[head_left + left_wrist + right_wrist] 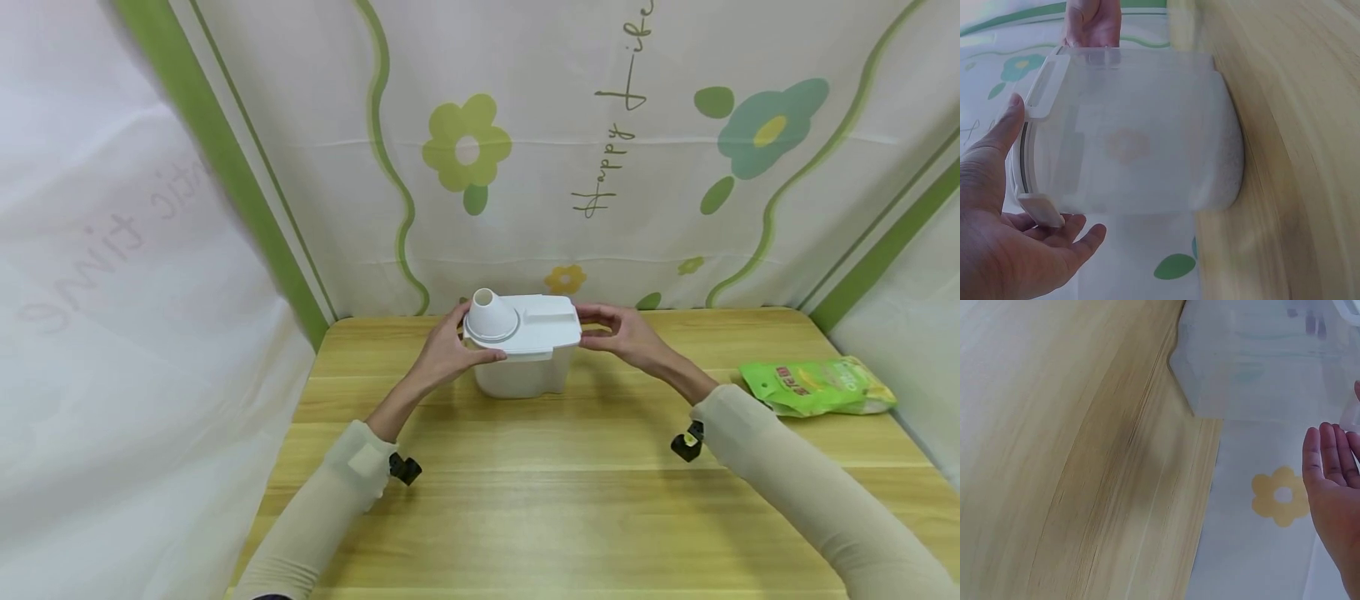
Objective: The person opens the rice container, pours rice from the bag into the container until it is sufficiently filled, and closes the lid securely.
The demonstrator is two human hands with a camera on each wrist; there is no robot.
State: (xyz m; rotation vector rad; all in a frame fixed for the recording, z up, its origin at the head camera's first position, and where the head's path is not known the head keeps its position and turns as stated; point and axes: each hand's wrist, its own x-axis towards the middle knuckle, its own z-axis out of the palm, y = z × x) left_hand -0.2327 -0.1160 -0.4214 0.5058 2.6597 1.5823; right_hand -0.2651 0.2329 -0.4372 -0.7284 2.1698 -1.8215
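A translucent plastic storage container (1135,131) with a white lid (543,312) stands upright on the wooden table, near its back edge. Pale, grainy contents (1225,169) show at its base. On the lid's left part is a white cone-shaped piece (491,317) with an opening at its top. My left hand (446,354) grips the lid's left end, thumb along the front edge and fingers by the side latch (1041,209). At the right end, my right hand (626,335) holds the lid's edge, its fingers (1330,456) gently bent beside a translucent tab (1351,415).
A green printed bag (817,387) lies at the table's right side. White curtains (315,158) with flowers and green stripes hang behind and at both sides. The wooden table top (555,500) stretches in front of the container. Small black devices (687,442) sit at both wrists.
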